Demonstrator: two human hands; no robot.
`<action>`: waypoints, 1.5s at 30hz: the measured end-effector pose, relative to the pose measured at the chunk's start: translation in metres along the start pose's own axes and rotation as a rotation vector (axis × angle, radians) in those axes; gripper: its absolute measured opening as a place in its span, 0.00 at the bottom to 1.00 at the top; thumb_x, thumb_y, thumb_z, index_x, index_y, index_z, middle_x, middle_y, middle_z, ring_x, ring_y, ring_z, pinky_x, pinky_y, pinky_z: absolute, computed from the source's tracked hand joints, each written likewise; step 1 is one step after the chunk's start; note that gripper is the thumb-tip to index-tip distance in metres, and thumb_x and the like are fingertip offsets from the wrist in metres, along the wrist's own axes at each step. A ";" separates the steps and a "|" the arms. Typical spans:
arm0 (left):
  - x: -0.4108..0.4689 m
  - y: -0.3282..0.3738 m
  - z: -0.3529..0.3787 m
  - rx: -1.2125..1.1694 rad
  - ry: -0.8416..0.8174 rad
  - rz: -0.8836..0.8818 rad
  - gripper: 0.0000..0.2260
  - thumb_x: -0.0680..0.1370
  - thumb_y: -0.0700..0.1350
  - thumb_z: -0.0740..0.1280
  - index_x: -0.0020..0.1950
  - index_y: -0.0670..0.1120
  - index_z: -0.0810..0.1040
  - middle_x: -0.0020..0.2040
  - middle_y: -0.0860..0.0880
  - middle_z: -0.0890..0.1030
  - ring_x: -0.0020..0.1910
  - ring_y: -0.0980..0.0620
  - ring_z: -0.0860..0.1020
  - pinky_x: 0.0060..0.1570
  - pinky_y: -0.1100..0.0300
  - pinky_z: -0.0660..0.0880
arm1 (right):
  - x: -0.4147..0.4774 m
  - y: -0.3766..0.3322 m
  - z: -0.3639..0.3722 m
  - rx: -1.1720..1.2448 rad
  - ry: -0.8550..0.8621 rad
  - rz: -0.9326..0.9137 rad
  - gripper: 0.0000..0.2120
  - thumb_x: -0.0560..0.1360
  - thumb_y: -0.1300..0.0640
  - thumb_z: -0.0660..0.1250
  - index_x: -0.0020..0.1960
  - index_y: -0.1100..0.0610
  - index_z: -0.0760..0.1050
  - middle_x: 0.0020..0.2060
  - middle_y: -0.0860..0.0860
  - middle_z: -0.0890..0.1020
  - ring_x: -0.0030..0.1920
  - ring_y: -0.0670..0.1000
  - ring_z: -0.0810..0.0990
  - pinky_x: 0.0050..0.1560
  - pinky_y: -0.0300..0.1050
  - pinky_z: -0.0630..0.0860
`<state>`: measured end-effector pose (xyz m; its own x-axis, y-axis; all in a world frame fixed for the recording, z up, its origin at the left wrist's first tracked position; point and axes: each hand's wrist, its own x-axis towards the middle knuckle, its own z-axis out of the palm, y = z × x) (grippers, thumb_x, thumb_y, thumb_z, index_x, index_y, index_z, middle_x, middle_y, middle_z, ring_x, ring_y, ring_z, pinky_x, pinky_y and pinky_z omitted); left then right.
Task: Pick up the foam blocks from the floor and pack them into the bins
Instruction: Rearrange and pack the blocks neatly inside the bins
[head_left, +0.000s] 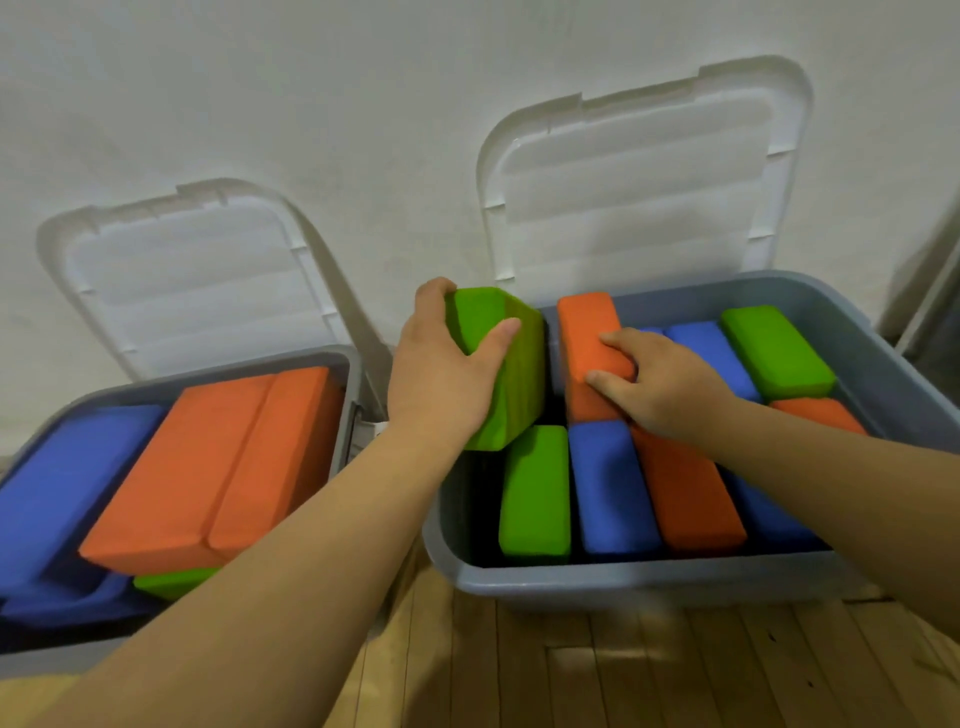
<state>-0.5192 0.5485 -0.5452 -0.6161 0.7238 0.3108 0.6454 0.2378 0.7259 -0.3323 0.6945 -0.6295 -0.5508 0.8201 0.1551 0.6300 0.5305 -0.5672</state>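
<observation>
Left hand (441, 374) grips a green block (511, 364) over the right bin's (649, 579) left edge; right hand (660, 382) clutches an orange block (592, 353) inside. The gap looks tight, so the green one might jam or pop out.

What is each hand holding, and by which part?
The left hand grips a green block by its upper end. The right hand grips an orange block by its top edge.
</observation>
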 end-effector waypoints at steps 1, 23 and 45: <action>0.001 0.000 0.001 0.008 -0.005 0.014 0.30 0.75 0.64 0.72 0.72 0.55 0.66 0.62 0.50 0.77 0.59 0.48 0.77 0.57 0.55 0.74 | 0.000 0.000 0.001 0.015 0.003 -0.003 0.29 0.76 0.44 0.72 0.73 0.55 0.72 0.70 0.56 0.77 0.69 0.56 0.74 0.72 0.49 0.66; 0.029 0.028 0.042 0.270 -0.506 0.046 0.53 0.65 0.69 0.75 0.80 0.69 0.43 0.68 0.42 0.73 0.65 0.43 0.76 0.67 0.52 0.72 | 0.006 0.023 0.006 0.039 -0.079 -0.007 0.31 0.77 0.42 0.70 0.78 0.46 0.67 0.64 0.53 0.80 0.65 0.56 0.76 0.63 0.43 0.67; 0.051 -0.036 0.084 0.136 -0.537 -0.117 0.41 0.74 0.65 0.71 0.82 0.63 0.55 0.76 0.51 0.72 0.72 0.51 0.73 0.69 0.59 0.70 | 0.020 0.048 0.019 -0.080 -0.195 -0.091 0.36 0.69 0.26 0.62 0.75 0.38 0.69 0.70 0.47 0.71 0.69 0.54 0.68 0.73 0.53 0.63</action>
<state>-0.5364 0.6312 -0.6070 -0.3941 0.9070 -0.1487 0.6608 0.3920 0.6401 -0.3231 0.7322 -0.6690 -0.6978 0.7152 0.0385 0.6104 0.6219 -0.4905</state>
